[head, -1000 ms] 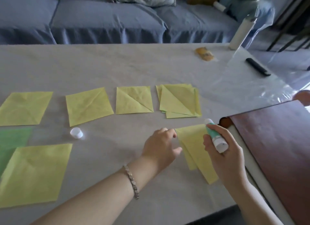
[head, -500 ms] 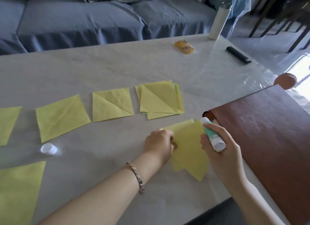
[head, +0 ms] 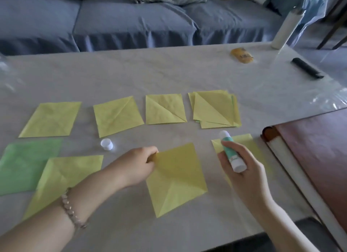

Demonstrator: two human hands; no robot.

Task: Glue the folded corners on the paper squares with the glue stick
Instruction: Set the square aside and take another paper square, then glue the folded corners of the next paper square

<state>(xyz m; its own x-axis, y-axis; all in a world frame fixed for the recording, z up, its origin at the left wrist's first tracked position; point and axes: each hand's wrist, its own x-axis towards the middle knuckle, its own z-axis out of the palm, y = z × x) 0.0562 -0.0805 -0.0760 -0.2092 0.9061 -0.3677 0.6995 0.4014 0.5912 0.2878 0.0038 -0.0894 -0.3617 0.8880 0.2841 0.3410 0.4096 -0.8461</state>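
Note:
My right hand (head: 242, 174) grips an uncapped green and white glue stick (head: 231, 152), its tip pointing up and away. Under that hand lies a yellow paper square (head: 244, 141). My left hand (head: 137, 164) pinches the left corner of another yellow square (head: 176, 178), which lies flat in front of me with a folded flap near its bottom. The glue stick's white cap (head: 106, 144) stands on the table to the left. A row of yellow squares lies further back: one (head: 51, 118), another (head: 117, 115), a third (head: 165, 109), and a small stack (head: 215, 109).
A green sheet (head: 20, 163) and a yellow square (head: 62, 178) lie at the left. A dark red board (head: 315, 157) covers the table's right end. A white bottle (head: 284, 29), a yellow packet (head: 241, 55) and a black stick (head: 307, 70) lie far right. A blue sofa (head: 131, 24) is behind.
My left hand has drawn one yellow square leftward, away from under the glue stick, and laid it flat. A second square remains beneath my right hand. The view has shifted right.

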